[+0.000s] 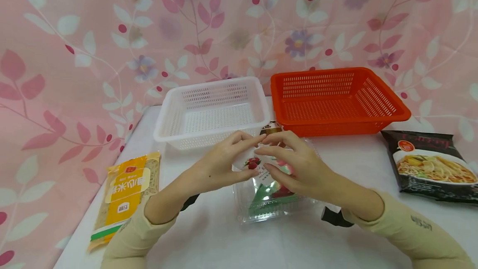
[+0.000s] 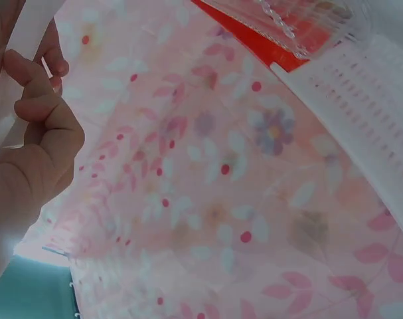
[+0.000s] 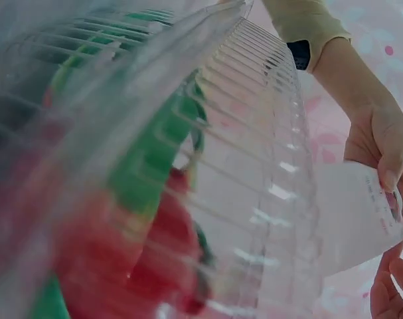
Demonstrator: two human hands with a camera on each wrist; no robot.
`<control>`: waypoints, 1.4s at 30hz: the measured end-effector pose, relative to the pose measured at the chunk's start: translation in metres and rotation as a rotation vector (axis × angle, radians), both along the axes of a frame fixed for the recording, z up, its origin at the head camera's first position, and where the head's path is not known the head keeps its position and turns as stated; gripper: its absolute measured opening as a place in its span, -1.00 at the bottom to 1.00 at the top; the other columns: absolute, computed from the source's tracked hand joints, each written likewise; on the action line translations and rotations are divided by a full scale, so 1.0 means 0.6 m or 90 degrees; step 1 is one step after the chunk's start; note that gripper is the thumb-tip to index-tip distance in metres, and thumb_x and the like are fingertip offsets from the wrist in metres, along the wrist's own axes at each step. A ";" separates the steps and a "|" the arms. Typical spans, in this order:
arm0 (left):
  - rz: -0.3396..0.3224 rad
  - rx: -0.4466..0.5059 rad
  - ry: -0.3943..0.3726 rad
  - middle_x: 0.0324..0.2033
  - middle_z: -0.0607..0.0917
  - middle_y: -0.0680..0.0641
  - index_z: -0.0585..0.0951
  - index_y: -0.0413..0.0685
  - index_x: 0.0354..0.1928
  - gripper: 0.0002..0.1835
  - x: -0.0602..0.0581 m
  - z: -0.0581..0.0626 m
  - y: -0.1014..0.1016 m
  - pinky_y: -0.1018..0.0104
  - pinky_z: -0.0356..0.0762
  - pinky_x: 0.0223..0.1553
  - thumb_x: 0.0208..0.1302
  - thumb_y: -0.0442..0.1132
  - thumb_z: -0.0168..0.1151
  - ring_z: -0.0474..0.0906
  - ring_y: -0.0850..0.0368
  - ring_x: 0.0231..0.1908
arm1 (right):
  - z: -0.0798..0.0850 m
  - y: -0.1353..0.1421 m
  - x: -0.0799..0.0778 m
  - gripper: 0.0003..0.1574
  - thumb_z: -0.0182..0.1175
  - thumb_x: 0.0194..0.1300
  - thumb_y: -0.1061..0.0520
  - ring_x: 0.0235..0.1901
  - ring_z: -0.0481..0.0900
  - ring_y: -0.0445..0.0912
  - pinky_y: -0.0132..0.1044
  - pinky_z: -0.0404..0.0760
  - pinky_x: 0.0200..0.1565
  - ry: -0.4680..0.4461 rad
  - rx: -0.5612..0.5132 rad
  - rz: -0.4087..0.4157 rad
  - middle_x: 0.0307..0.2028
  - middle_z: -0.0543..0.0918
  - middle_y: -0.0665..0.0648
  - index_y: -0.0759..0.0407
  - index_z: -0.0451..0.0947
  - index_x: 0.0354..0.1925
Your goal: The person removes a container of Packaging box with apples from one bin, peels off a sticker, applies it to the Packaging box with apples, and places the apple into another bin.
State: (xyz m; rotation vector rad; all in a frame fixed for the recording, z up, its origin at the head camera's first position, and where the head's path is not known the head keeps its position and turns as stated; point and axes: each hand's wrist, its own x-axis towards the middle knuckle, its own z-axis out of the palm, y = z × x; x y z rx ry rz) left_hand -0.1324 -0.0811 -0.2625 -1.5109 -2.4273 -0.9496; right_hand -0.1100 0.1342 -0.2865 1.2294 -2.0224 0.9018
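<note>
Both hands meet in front of me over a clear plastic clamshell box (image 1: 257,211) with red and green showing inside. Between them is a thin white printed sheet (image 3: 354,219) with a small red fruit picture. My left hand (image 1: 220,163) pinches one edge, its thumb lying on the printed face. The fingers of my right hand (image 1: 298,161) curl at the opposite edge, fingertips close to the left ones. From below, in the left wrist view, the white sheet (image 2: 35,26) passes between the fingers. Part of the sheet is hidden behind the hands.
Behind the box stand a white basket (image 1: 209,134) and a red basket (image 1: 336,128). A yellow packet of rice noodles (image 1: 125,194) lies at the left, a black noodle packet (image 1: 433,165) at the right. A small dark-topped item (image 1: 271,127) shows just beyond the fingertips.
</note>
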 end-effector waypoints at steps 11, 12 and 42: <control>-0.057 -0.050 -0.056 -0.06 0.48 0.01 0.47 -0.05 0.11 -0.48 0.004 -0.004 0.032 0.47 0.43 -0.14 0.06 -0.27 0.35 0.42 0.23 -0.12 | -0.009 0.002 0.008 -0.76 0.15 0.26 0.01 -0.32 0.42 -0.10 -0.50 0.36 -0.41 0.036 -0.026 -0.006 -0.26 0.44 0.14 0.14 0.62 -0.28; -0.058 -0.054 -0.062 -0.05 0.48 0.01 0.47 -0.06 0.11 -0.48 0.003 -0.003 0.033 0.46 0.43 -0.13 0.06 -0.27 0.35 0.42 0.23 -0.12 | -0.009 0.003 0.008 -0.76 0.15 0.26 0.01 -0.31 0.42 -0.09 -0.51 0.36 -0.38 0.036 -0.024 -0.008 -0.26 0.44 0.14 0.14 0.62 -0.29; -0.064 0.175 0.012 0.05 0.52 -0.11 0.45 -0.22 0.11 -0.45 -0.020 -0.025 0.042 0.44 0.51 -0.32 0.02 -0.38 0.35 0.56 0.26 -0.35 | -0.004 0.028 -0.001 -0.68 0.32 -0.08 0.44 -0.35 0.43 -0.14 -0.45 0.44 -0.32 -0.118 -0.085 -0.077 -0.39 0.55 -0.04 0.13 0.53 -0.35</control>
